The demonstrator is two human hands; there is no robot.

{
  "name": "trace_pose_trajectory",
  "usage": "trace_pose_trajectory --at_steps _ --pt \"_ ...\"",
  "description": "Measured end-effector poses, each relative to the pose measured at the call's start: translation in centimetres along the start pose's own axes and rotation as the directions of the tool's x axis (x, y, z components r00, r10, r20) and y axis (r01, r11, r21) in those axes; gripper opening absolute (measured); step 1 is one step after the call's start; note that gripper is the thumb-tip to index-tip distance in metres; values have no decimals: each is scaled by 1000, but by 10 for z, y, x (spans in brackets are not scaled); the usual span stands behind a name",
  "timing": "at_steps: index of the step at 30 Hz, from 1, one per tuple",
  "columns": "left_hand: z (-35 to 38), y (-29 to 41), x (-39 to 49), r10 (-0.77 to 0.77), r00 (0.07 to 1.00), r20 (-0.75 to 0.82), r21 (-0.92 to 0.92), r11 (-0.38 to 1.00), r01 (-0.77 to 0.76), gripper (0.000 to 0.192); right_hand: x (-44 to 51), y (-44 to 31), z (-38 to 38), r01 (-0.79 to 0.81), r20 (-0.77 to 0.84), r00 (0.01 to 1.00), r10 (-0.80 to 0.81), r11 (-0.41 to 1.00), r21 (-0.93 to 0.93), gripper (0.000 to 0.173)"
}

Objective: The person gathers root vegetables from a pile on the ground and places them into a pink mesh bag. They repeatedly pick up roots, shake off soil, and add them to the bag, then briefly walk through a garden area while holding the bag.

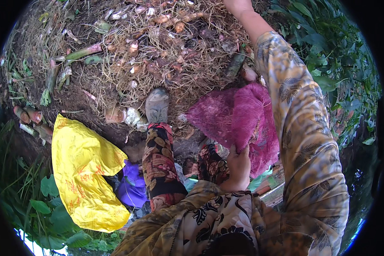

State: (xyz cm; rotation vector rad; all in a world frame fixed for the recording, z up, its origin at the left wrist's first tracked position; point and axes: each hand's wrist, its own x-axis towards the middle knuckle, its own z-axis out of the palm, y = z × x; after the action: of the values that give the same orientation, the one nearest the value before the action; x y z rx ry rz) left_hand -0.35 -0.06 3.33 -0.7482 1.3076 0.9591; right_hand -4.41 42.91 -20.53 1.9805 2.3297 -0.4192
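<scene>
My left hand grips the edge of a magenta mesh sack beside my knee. The sack's mouth is gathered, and dry fibres cling to it. My right arm stretches forward past the sack, over the heap. At the top edge of the picture my right hand is only partly visible. Its fingers are cut off, so what it touches does not show. Below it lies a heap of corms and matted fibrous roots on dark soil. A thick green stem piece and a pinkish corm lie close to the sack.
My shoe stands at the heap's edge. A yellow plastic sack with red writing lies to the left, beside a purple bag. Cut stalk pieces are scattered about. Leafy plants border the right side.
</scene>
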Motion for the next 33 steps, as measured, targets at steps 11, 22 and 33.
trace_pose_trajectory --at_steps 11,22,33 --pt "-4 -11 1 -60 998 7 30 998 60 34 -1 39 -28 -265 180 955 237 953 148 87" --pt "-6 -8 3 -77 997 6 49 996 76 35 -147 119 20 -51 111 994 10 928 369 54" --pt "-9 -18 4 -2 999 37 91 996 -2 35 -53 61 -7 -204 173 976 130 819 536 60"
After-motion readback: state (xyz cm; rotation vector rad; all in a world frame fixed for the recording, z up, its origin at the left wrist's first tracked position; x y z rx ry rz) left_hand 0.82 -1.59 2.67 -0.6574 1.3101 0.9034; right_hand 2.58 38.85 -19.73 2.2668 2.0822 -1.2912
